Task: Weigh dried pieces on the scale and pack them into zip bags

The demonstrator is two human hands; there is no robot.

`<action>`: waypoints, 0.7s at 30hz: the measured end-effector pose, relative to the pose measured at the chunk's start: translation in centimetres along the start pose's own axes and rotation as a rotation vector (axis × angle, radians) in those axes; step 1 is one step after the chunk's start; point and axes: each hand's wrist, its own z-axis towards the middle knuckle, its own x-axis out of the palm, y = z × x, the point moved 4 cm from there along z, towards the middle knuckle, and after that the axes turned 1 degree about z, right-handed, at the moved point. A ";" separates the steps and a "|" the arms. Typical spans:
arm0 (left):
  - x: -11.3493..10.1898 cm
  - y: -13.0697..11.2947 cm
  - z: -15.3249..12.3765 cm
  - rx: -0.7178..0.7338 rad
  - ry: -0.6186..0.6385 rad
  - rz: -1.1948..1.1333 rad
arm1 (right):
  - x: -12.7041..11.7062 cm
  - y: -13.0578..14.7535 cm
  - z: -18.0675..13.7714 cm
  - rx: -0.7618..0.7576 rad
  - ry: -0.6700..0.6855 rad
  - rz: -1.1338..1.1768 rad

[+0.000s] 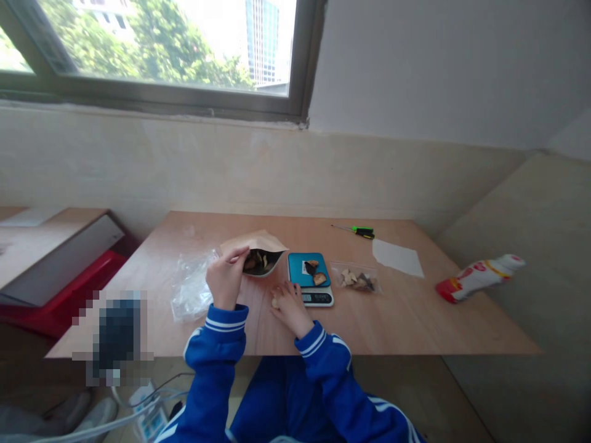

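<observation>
My left hand (225, 275) pinches the rim of a brown paper pouch (257, 249) and holds its mouth apart; dark and tan dried pieces show inside. My right hand (287, 303) rests on the table just left of a small blue-topped scale (308, 278), fingers curled round a small pale piece. Two dried pieces lie on the scale's platform. To the right of the scale lies a small clear bag of dried pieces (356, 280).
Crumpled clear plastic bags (190, 290) lie left of the pouch. A green-handled screwdriver (359, 231) and a white paper sheet (397, 256) sit at the far right of the wooden table (415, 320). A white and red bottle (478, 275) lies on the ledge at right.
</observation>
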 end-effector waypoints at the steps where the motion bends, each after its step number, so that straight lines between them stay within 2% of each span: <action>1: 0.0 0.0 -0.1 -0.001 0.000 -0.004 | 0.1 0.1 -0.1 0.000 0.015 -0.017; 6: 0.0 0.1 -0.5 0.004 0.000 -0.021 | 0.4 -0.6 -0.6 0.021 -0.007 0.027; 11: -0.1 0.2 -0.7 -0.003 0.017 -0.046 | 0.9 -0.9 -0.8 -0.022 -0.157 0.287; 14: -0.2 0.2 -0.8 -0.010 0.019 -0.050 | -0.5 -1.8 -0.2 -0.008 -0.251 0.410; 17: -0.3 0.2 -0.9 -0.007 0.022 -0.051 | -3.0 -3.9 1.0 0.055 -0.337 0.397; 21: -0.3 0.3 -1.1 -0.002 0.020 -0.061 | -4.6 -6.3 2.8 0.079 -0.293 0.299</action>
